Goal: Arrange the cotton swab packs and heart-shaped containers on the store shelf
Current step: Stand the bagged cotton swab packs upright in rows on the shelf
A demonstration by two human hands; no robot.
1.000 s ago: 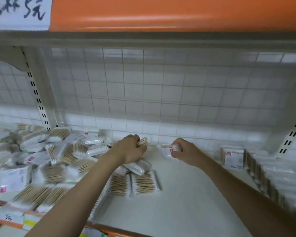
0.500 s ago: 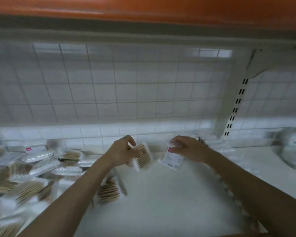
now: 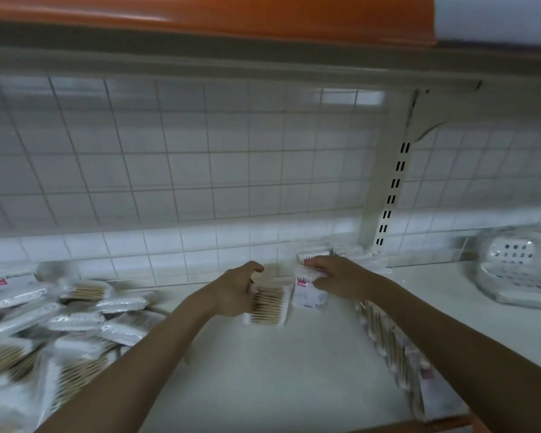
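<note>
The left hand (image 3: pixel 235 292) has its fingers curled round one end of a swab pack (image 3: pixel 267 304), thumb arched over the top edge; the pack shows its wooden sticks and hangs just above the shelf (image 3: pixel 263 370), tilted a little. Just beside it, the right hand (image 3: pixel 338 278) grips a second pack (image 3: pixel 308 292) from above, fingertips (image 3: pixel 310 261) bent over its upper edge, the white back with a red mark facing the camera. The two packs are near each other, almost touching, though blur makes it hard to tell whether they meet. Both hands are toward the back of the shelf, close to the tiled wall (image 3: pixel 185 170).

To the left lies a loose heap (image 3: pixel 63 323) of more packs, piled at all angles and spreading to the front edge. Along the right, under the right forearm, a row (image 3: pixel 384 342) of packs stands on edge, running from the back toward the front. Right of that row, past the slotted upright (image 3: pixel 394 185), a heart-shaped container (image 3: pixel 519 270) sits against the wall, well apart from both hands; it is clear and holds something white with dark dots. Above runs an orange strip (image 3: pixel 200 14) on the upper shelf's edge
</note>
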